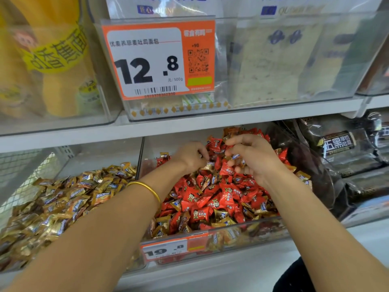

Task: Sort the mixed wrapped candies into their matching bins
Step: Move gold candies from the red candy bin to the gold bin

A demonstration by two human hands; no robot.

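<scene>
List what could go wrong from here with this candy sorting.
The right hand pinches small gold candies; one might slip back among the red candies on the way to the left bin.
Gold wrappers lie half buried low against the middle bin front wall and could be missed.
The pile stands about level with that wall, so digging may push candies over.

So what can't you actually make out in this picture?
Head view:
- What the left hand grips, if anything: its own back hides the fingertips.
- How many gold candies the right hand holds: curled fingers cover them.
- Small print on the lower price tag: blurred.
- The dark packets at right: cut off by the edge.
</scene>
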